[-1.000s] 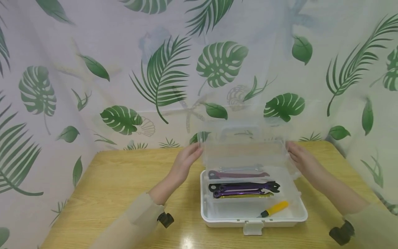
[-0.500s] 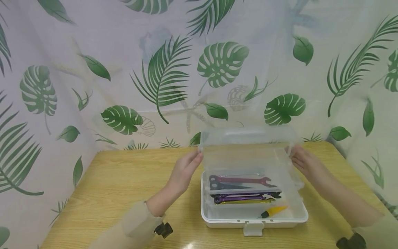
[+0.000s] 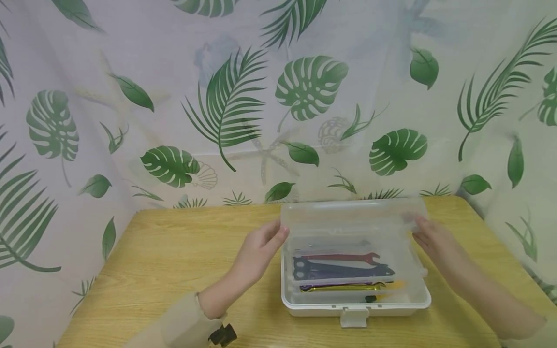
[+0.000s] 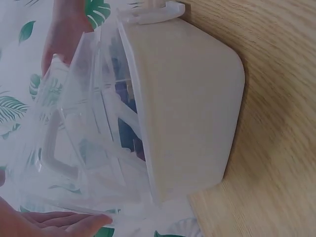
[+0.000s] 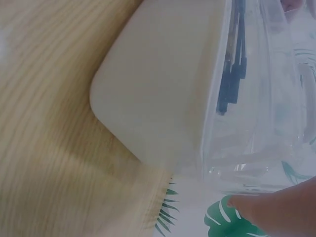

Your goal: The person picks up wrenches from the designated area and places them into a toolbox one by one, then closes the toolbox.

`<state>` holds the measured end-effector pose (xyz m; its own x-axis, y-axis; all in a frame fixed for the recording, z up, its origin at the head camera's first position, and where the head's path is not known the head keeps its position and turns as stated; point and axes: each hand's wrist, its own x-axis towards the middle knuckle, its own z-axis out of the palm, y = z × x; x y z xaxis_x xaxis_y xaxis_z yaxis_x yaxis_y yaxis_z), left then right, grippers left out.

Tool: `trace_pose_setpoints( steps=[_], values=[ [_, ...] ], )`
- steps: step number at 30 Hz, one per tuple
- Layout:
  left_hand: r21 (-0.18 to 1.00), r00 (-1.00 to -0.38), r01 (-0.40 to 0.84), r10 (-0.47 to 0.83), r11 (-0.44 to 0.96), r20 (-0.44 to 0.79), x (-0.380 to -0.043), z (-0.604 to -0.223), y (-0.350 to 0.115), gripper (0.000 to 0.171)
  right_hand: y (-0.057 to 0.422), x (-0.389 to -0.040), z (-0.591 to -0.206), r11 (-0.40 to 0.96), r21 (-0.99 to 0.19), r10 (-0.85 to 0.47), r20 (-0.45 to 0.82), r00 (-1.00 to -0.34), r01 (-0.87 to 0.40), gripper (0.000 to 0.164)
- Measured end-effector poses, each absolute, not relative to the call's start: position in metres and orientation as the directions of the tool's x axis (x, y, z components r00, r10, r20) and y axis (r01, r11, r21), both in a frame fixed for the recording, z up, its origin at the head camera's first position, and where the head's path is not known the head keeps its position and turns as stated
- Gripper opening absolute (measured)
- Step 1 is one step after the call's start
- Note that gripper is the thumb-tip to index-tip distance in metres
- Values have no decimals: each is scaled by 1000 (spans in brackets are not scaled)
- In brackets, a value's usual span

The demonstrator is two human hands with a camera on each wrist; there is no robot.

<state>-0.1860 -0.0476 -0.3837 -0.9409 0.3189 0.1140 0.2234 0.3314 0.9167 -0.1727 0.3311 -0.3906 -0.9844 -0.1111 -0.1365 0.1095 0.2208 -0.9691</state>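
A white toolbox [image 3: 356, 311] stands on the table with its clear lid [image 3: 357, 212] raised and tilted. At the lid's left side my left hand [image 3: 256, 251] holds its edge, thumb toward me. Opposite it, my right hand [image 3: 441, 246] grips the right edge; the lid partly blurs its fingertips. Through the clear plastic several wrenches show, among them a red wrench [image 3: 339, 257] and a yellow wrench [image 3: 339, 288]. A yellow-handled tool [image 3: 391, 286] with a black collar lies near the front right. In the left wrist view a carry handle [image 4: 49, 148] appears on the lid.
A white latch [image 3: 354, 318] hangs down at the toolbox's front. The wooden table [image 3: 174, 251] extends to the left, and a leaf-printed cloth [image 3: 243, 96] hangs behind and at the sides.
Both hands have brought the clear lid down and toward me. It now covers more of the wrenches and the yellow-handled tool. The toolbox base has stayed in place.
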Motion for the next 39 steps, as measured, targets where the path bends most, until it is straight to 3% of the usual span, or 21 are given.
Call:
trace_pose_setpoints(
  steps=[12, 24, 31, 39],
  values=[
    [924, -941, 212, 323, 319, 105, -177, -390, -47, 61, 331, -154, -398, 455, -886, -16, -113, -994, 93, 73],
    [904, -943, 211, 321, 372, 88, -159, -403, -49, 73, 341, -142, -421, 529, -849, -28, -13, -1000, -3, 57],
    [873, -931, 283, 331, 398, 152, -149, -411, -50, 77, 349, -134, -436, 535, -839, -52, 79, -995, -95, 48],
    [820, -915, 355, 349, 450, 205, -142, -421, -51, 82, 352, -124, -450, 519, -846, -66, 105, -992, -124, 55]
  ],
)
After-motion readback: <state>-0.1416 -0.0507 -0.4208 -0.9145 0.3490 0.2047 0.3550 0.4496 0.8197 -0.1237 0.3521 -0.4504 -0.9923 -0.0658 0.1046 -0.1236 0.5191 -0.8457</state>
